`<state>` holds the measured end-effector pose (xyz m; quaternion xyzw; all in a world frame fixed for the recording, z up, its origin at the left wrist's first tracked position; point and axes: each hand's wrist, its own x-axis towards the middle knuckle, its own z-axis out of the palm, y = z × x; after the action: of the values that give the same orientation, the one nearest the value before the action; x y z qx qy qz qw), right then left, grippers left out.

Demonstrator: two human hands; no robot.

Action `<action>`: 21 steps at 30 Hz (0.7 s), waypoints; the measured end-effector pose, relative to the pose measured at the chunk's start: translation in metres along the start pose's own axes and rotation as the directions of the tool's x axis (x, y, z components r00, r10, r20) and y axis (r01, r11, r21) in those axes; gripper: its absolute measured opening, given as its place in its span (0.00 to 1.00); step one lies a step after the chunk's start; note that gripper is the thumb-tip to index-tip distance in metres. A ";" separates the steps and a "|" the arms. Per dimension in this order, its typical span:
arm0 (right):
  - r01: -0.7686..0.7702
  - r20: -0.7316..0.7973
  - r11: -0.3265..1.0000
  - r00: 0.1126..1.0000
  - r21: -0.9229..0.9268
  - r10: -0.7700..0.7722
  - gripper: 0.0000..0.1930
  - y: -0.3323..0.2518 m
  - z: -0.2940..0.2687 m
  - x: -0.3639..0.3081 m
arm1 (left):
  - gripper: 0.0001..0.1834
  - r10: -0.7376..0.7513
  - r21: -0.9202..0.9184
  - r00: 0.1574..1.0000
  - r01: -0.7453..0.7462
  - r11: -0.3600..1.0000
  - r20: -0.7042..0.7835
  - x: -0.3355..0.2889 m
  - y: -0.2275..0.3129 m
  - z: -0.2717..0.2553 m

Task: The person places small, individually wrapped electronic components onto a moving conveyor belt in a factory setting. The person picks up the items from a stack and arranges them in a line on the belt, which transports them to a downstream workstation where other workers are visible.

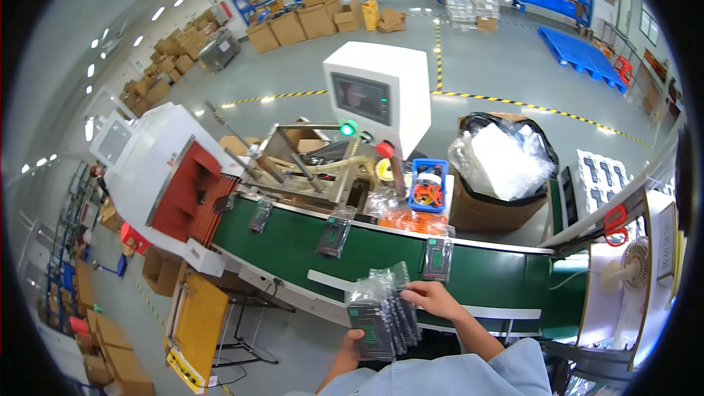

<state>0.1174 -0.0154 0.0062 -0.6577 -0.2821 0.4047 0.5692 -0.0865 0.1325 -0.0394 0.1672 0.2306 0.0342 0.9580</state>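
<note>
My left hand (pixel 350 348) is closed round the lower left of a stack of flat black packages in clear plastic bags (pixel 381 319), held in front of my body. At the stack's upper right, my right hand (pixel 433 298) pinches the bag edge of a package. Just beyond the hands runs a green conveyor belt (pixel 293 236). On it lies a bagged black package (pixel 438 258) near my right hand. Farther left are a second package (pixel 334 235) and a third one (pixel 259 215). One more package (pixel 224 204) sits by the red flaps of a white machine.
The white machine (pixel 165 169) stands over the belt's left end. Behind the belt are a control box with a screen (pixel 385 95), a blue basket of tools (pixel 427 194) and a carton of plastic waste (pixel 488 213). Red scissors (pixel 616 224) and a fan (pixel 635 262) are at right.
</note>
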 end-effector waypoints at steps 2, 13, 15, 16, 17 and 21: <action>-0.015 -0.085 1.000 0.996 0.023 0.016 0.16 -0.004 0.003 -0.004 | 0.33 -0.030 0.007 1.000 0.030 1.000 0.004 -0.001 -0.003 -0.001; -0.033 -0.070 0.996 0.997 -0.078 0.028 0.13 0.006 -0.005 -0.028 | 0.30 0.009 -0.054 0.998 -0.006 0.999 0.068 0.013 0.005 0.007; -0.063 -0.041 0.996 0.997 -0.068 0.060 0.12 0.006 -0.005 -0.032 | 0.29 0.051 -0.089 0.993 -0.042 0.995 0.107 0.015 0.013 0.013; -0.069 -0.049 0.993 0.997 -0.091 0.065 0.12 0.002 -0.007 -0.036 | 0.27 0.093 -0.095 0.994 -0.087 0.992 0.059 0.014 0.013 0.018; -0.062 -0.056 0.993 0.997 -0.099 0.056 0.12 0.002 -0.012 -0.039 | 0.27 0.136 -0.106 0.990 -0.130 0.986 0.047 0.017 0.015 0.017; -0.049 -0.278 0.998 0.959 0.043 0.059 0.11 0.011 -0.045 -0.058 | 0.29 0.299 -0.145 0.954 -0.294 0.945 0.015 0.028 0.028 0.015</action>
<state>0.1250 -0.0888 0.0085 -0.7055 -0.1737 0.3283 0.6035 -0.0540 0.1585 -0.0292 0.1325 0.1821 0.1908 0.9554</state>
